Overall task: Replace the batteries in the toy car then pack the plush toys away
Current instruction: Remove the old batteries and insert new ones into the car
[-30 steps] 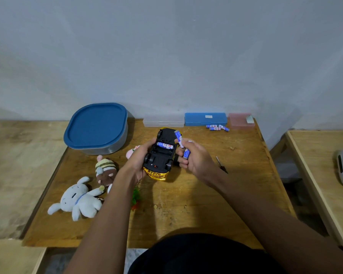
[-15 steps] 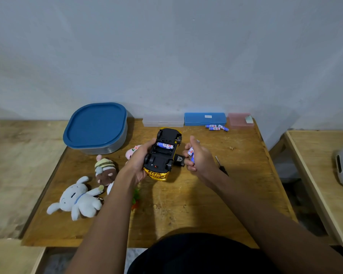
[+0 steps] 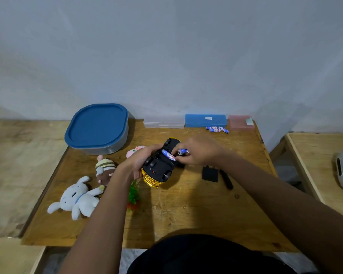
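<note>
Camera count: you have just one camera, so no other view shares this scene.
Where it sits: it is on your head, above the near edge of the desk (image 3: pixel 186 220).
Which way it looks: forward and down, over your own arms to the grey wall (image 3: pixel 166 56) behind the desk.
How near: close. Your hands, the left hand (image 3: pixel 141 162) and the right hand (image 3: pixel 200 153), sit near the middle of the picture.
How wide: very wide. You see the whole desk top, a second desk (image 3: pixel 325 175) at the right edge, and the floor (image 3: pixel 14 171) to the left.
Bottom edge: your dark shirt (image 3: pixel 206 256) fills it.
</note>
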`<state>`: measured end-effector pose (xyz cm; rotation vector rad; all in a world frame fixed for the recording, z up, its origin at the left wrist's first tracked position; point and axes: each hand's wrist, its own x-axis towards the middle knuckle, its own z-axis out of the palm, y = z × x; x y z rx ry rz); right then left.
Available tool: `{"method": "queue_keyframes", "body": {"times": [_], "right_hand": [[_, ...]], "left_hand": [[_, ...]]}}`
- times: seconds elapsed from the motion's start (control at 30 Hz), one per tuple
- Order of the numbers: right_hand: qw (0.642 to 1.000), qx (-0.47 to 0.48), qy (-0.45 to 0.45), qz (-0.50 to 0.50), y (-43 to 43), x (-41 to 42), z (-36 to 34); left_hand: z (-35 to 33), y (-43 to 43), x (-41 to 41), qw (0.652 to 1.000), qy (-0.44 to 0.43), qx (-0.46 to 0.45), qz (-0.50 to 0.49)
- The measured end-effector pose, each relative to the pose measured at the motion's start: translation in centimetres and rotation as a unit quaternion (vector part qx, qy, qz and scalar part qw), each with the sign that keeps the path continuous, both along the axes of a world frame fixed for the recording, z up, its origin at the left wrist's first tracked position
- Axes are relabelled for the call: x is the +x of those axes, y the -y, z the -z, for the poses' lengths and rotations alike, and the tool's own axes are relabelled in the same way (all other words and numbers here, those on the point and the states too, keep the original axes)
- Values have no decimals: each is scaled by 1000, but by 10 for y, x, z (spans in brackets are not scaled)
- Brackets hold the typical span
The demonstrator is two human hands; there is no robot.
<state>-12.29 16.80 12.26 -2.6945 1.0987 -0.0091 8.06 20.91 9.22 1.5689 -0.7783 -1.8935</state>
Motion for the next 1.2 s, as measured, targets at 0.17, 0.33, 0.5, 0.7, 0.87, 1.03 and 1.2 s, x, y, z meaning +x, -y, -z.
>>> {"method": "queue_keyframes", "body": {"times": [0.17, 0.33, 0.5, 0.7, 0.87, 1.03, 1.2], "right_hand": [[981, -88, -91, -149, 6, 13, -10], [949, -158, -145, -233, 6, 23, -8], [931, -182, -172, -266, 6, 26, -1], [943, -165, -148, -248, 3, 24, -1], [981, -81, -85, -157, 8, 18, -5], [998, -20, 17, -64, 10, 11, 15], [996, 2, 82, 21, -1, 10, 31]], "left_hand": [[-2, 3, -2, 996, 70, -14, 50], [-1, 4, 0, 990, 112, 22, 88], [-2, 2, 3, 987, 121, 21, 100], [-3, -1, 5, 993, 86, 24, 74], [1, -1, 7, 999, 43, -3, 31], [2, 2, 4, 1000, -4, -4, -14], [9, 2, -3, 998, -16, -28, -52]]}}
